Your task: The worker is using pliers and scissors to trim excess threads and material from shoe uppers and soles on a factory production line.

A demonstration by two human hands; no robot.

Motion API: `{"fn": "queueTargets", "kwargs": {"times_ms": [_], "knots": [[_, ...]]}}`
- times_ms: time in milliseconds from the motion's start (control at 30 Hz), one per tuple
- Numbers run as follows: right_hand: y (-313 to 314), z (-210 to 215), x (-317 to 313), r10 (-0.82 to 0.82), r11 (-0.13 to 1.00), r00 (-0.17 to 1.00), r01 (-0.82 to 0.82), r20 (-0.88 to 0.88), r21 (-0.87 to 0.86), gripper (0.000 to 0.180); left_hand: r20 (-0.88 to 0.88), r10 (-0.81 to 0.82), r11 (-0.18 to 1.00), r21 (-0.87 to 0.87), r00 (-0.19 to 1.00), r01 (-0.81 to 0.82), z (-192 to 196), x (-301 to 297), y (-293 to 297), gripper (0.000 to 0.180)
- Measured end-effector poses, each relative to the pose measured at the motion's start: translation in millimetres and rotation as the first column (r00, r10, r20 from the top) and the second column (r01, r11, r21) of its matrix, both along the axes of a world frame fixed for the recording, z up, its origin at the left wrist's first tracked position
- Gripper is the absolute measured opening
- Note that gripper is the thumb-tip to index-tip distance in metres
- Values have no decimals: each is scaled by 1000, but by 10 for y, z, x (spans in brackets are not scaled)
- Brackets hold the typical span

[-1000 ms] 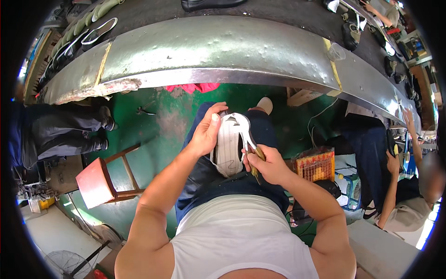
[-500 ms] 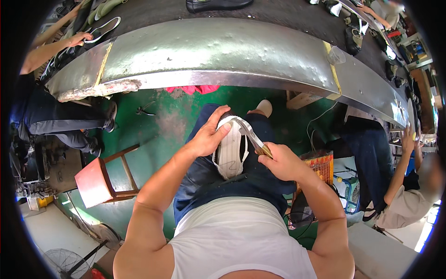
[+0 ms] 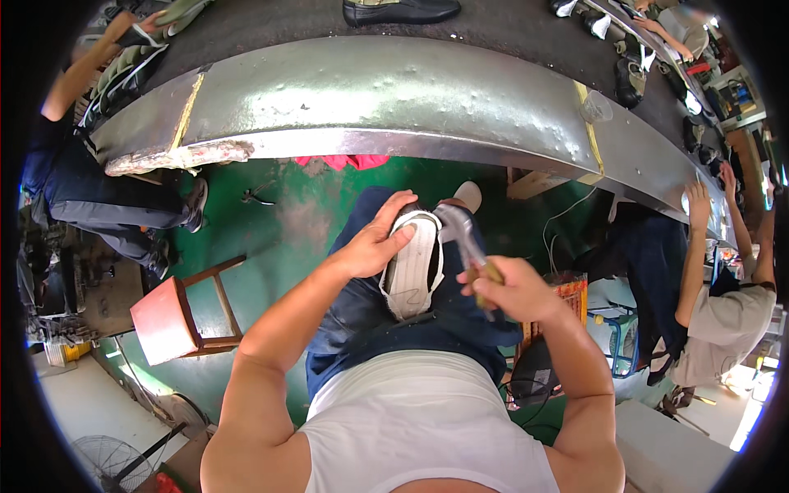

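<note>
A shoe (image 3: 408, 275) rests between my thighs with its pale underside up and a loose light edge around it; its far end looks dark. My left hand (image 3: 374, 245) is closed around the far-left end, thumb pressed on the underside. My right hand (image 3: 514, 287) grips the handles of metal lasting pincers (image 3: 457, 228), blurred by motion. The pincers' head stands just right of the shoe's far end, seemingly apart from it.
Ahead runs a metal-edged conveyor bench (image 3: 370, 86) with a black shoe (image 3: 401, 11) on it. A red-seated stool (image 3: 164, 320) lies at left, a fan (image 3: 107, 460) behind. Co-workers sit on both sides; one person's hand (image 3: 697, 205) touches the bench edge at right.
The pincers have come off the shoe's far edge and swung right with my right hand. My left hand keeps its hold. Along the bench, the black shoe has shifted slightly right.
</note>
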State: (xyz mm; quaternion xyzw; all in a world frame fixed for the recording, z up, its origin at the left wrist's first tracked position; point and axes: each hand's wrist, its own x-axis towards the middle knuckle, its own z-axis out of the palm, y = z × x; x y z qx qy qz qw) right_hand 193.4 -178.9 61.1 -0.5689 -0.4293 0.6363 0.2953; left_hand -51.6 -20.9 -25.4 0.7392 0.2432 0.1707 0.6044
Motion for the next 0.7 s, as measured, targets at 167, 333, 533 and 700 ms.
{"fn": "queueTargets", "kwargs": {"times_ms": [167, 333, 533, 700], "knots": [[45, -273, -191, -4, 998, 999, 7, -40, 60, 22, 14, 79, 993, 84, 997, -80, -9, 44, -39, 54], [114, -396, -236, 14, 999, 999, -13, 41, -36, 17, 55, 148, 985, 83, 987, -152, -39, 42, -14, 47], [66, -870, -510, -172, 933, 903, 21, 394, 358, 22, 133, 156, 984, 62, 979, -165, -267, -10, 84, 44], [-80, -583, -416, -79, 918, 728, -214, 681, 335, 26, 204, 155, 988, -45, 967, -149, -195, -10, 18, 42]]}}
